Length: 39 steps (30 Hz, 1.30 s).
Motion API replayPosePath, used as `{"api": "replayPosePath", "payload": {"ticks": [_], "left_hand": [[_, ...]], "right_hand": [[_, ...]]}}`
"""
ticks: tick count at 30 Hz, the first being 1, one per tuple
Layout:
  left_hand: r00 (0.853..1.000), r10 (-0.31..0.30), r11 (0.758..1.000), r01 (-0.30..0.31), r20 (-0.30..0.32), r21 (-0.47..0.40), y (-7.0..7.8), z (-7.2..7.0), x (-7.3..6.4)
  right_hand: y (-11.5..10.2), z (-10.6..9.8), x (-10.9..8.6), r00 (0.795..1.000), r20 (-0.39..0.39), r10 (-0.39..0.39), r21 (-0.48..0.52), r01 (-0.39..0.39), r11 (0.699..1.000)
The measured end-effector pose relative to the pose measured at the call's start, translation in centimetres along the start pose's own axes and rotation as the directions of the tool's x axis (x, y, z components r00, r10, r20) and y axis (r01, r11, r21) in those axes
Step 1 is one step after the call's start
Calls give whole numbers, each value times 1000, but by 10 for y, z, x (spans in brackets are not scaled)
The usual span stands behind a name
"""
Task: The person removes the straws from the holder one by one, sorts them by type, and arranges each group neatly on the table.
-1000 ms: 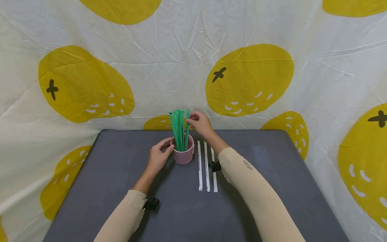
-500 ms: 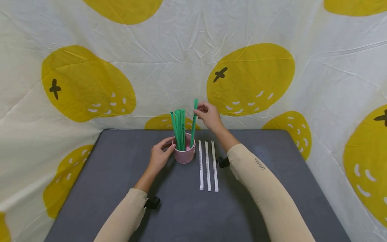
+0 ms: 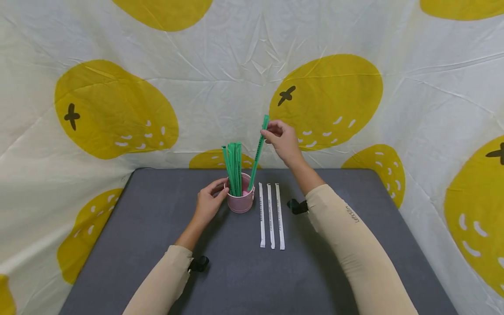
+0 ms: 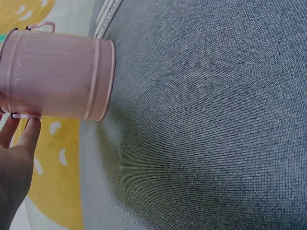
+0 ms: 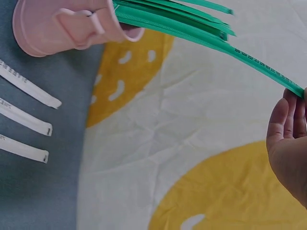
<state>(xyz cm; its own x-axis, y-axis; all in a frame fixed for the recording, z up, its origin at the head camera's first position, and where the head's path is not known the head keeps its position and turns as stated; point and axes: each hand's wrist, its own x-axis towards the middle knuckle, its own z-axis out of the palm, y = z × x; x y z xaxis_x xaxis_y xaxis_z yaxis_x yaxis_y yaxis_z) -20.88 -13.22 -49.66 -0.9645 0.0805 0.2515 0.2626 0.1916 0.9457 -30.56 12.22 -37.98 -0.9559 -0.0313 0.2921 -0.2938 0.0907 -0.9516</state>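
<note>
A small pink bucket (image 3: 240, 204) with side handles stands upright near the table's back edge. Several green paper-wrapped straws (image 3: 234, 168) lean together inside it. My right hand (image 3: 284, 141) pinches one green wrapped straw (image 3: 257, 153) near its top; the straw slants up to the right, its lower end still within the bucket's mouth. On the bucket's left side, my left hand (image 3: 210, 201) grips the rim between thumb and fingers. The left wrist view shows fingers of that hand (image 4: 17, 158) at the bucket's handle (image 4: 26, 116).
Three white paper-wrapped straws (image 3: 270, 216) lie side by side on the dark grey table (image 3: 236, 280), just right of the bucket. A white cloth (image 3: 220, 105) printed with yellow fruit hangs behind the table.
My right hand has risen and moved right, drawing one green straw partway up and away from the bunch. The left hand has stayed at the bucket.
</note>
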Motion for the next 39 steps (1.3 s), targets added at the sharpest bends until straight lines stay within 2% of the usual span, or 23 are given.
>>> {"api": "replayPosePath", "payload": {"ticks": [8, 20, 31, 39], "left_hand": [[1000, 8, 1000, -8, 0, 6, -1, 1, 0], [1000, 1, 1000, -1, -1, 3, 2, 2, -2], [1000, 16, 1000, -16, -1, 17, 1, 3, -1], [1000, 1, 1000, -1, -4, 26, 0, 2, 0]], "right_hand": [[-12, -23, 1, 998, -61, -12, 47, 14, 999], [-4, -58, -12, 998, -54, 23, 29, -22, 999], [23, -87, -29, 992, -71, 106, -64, -111, 992], [53, -97, -45, 983, -58, 174, -137, -180, 974]]}}
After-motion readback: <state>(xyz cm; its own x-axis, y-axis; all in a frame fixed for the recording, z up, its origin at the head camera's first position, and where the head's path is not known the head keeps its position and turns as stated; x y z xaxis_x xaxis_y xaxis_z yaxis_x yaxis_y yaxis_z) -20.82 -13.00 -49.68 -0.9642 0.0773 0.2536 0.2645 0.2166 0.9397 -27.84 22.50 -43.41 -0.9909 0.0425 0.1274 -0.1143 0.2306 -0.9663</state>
